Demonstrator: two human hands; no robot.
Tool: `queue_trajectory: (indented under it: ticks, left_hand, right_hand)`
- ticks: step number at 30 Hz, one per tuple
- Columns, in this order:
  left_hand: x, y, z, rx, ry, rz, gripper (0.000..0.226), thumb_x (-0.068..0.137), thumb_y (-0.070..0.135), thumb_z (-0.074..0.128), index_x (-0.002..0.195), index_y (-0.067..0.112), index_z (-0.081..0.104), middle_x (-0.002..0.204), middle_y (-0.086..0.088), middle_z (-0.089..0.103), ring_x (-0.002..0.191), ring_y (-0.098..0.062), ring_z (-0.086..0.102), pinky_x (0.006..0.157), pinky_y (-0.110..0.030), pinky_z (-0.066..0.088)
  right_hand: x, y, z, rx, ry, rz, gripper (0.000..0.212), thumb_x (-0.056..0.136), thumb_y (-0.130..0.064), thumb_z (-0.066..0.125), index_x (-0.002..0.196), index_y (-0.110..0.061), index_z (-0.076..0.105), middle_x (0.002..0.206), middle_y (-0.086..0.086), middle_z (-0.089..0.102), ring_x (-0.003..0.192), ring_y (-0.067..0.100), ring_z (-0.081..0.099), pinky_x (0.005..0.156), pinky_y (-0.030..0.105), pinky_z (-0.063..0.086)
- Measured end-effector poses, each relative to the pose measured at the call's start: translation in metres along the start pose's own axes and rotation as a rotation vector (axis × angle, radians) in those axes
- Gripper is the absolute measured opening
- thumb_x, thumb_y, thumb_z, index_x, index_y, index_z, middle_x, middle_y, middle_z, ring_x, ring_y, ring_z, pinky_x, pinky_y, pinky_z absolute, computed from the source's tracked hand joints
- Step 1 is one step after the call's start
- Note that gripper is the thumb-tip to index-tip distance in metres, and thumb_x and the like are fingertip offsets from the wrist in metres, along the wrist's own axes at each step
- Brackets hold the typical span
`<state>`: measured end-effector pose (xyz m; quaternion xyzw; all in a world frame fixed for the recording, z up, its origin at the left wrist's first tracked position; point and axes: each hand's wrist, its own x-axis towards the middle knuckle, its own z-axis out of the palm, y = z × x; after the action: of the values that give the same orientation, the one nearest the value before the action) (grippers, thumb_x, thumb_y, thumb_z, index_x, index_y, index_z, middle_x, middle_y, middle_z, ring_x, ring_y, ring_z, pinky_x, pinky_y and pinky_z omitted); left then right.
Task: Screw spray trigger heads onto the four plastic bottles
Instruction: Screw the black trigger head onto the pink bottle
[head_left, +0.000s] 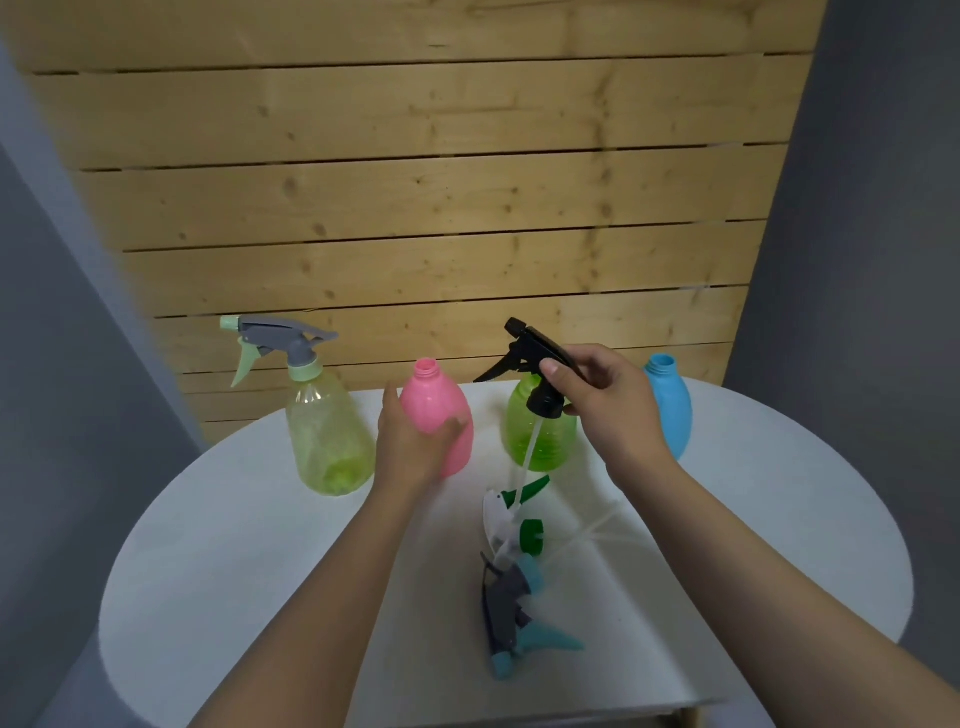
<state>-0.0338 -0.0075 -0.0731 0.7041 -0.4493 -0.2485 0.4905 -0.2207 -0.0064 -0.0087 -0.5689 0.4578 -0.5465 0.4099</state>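
Now the black trigger head (537, 371) hangs in the right grip (602, 400), fingers closed on its rear, its dip tube dangling in front of the green bottle (540, 436). Left of that grip, the left grip (415, 441) wraps the open-necked pink bottle (439, 415), tilted on the white counter (234, 545). Beyond the right grip stands the blue bottle (670, 405). Far left stands the yellow bottle (330, 441), its head fitted. Nearer the person, two loose trigger heads (511, 571) lie on the counter.

Round white table (218, 545), pale wooden plank wall (415, 197) behind, grey walls (872, 208) either side, dim light
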Motion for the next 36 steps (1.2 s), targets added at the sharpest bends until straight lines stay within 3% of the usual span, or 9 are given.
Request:
queue_trajectory:
  ticks: [5, 9, 13, 16, 23, 28, 36]
  left_hand:
    - [-0.002, -0.004, 0.001, -0.014, 0.007, 0.086, 0.075, 0.067, 0.020, 0.077, 0.131, 0.020, 0.038, 0.114, 0.001, 0.049, 0.099, -0.024, 0.051, 0.072, -0.033, 0.042]
    - [-0.013, 0.000, -0.006, 0.039, 0.045, 0.154, 0.076, 0.062, 0.027, 0.080, 0.129, 0.022, 0.043, 0.113, 0.001, 0.052, 0.092, -0.021, 0.052, 0.071, -0.032, 0.044]
    - [-0.032, -0.003, -0.023, 0.148, 0.020, 0.155, 0.082, 0.057, 0.035, 0.080, 0.129, 0.037, 0.040, 0.112, 0.001, 0.034, 0.081, -0.011, 0.048, 0.076, -0.026, 0.039]
    - [-0.040, -0.007, -0.035, 0.234, 0.000, 0.172, 0.080, 0.056, 0.036, 0.079, 0.126, 0.040, 0.041, 0.110, 0.002, 0.030, 0.094, -0.019, 0.046, 0.080, -0.027, 0.038]
    - [-0.055, -0.012, -0.052, 0.379, -0.021, 0.221, 0.082, 0.055, 0.037, 0.079, 0.128, 0.039, 0.042, 0.111, 0.004, 0.029, 0.106, -0.021, 0.046, 0.091, -0.031, 0.043]
    - [-0.057, -0.012, -0.056, 0.369, -0.029, 0.209, 0.083, 0.056, 0.034, 0.079, 0.130, 0.038, 0.042, 0.112, 0.004, 0.027, 0.111, -0.024, 0.045, 0.092, -0.029, 0.039]
    - [-0.053, -0.016, -0.058, 0.338, -0.019, 0.186, 0.083, 0.056, 0.035, 0.080, 0.129, 0.038, 0.041, 0.112, 0.004, 0.027, 0.110, -0.025, 0.046, 0.092, -0.031, 0.040]
  right_hand:
    - [0.000, 0.000, -0.003, 0.001, 0.042, -0.027, 0.009, 0.080, -0.024, 0.068, 0.087, -0.028, 0.065, 0.086, 0.001, 0.072, 0.089, 0.020, 0.067, 0.085, 0.047, 0.054]
    - [-0.003, -0.004, -0.009, 0.056, 0.099, -0.052, 0.010, 0.081, -0.022, 0.068, 0.086, -0.029, 0.063, 0.085, 0.001, 0.071, 0.088, 0.021, 0.067, 0.085, 0.046, 0.054]
    - [-0.006, -0.008, -0.016, 0.135, 0.169, -0.043, 0.011, 0.083, -0.020, 0.066, 0.093, -0.022, 0.062, 0.093, 0.010, 0.071, 0.086, 0.020, 0.068, 0.079, 0.036, 0.057]
    - [-0.010, -0.010, -0.019, 0.173, 0.185, -0.052, 0.013, 0.084, -0.019, 0.065, 0.096, -0.019, 0.061, 0.091, 0.009, 0.070, 0.080, 0.015, 0.068, 0.071, 0.025, 0.057]
    - [-0.018, -0.016, -0.019, 0.297, 0.219, -0.064, 0.009, 0.086, -0.018, 0.062, 0.093, -0.019, 0.057, 0.085, 0.007, 0.070, 0.078, 0.011, 0.070, 0.072, 0.023, 0.058]
    - [-0.020, -0.016, -0.014, 0.357, 0.180, -0.041, 0.022, 0.087, -0.015, 0.061, 0.107, -0.006, 0.054, 0.085, 0.009, 0.070, 0.080, 0.011, 0.070, 0.072, 0.024, 0.058]
    - [-0.019, -0.015, -0.012, 0.367, 0.199, -0.040, 0.022, 0.087, -0.018, 0.061, 0.105, -0.006, 0.055, 0.087, 0.010, 0.071, 0.085, 0.014, 0.070, 0.073, 0.026, 0.058]
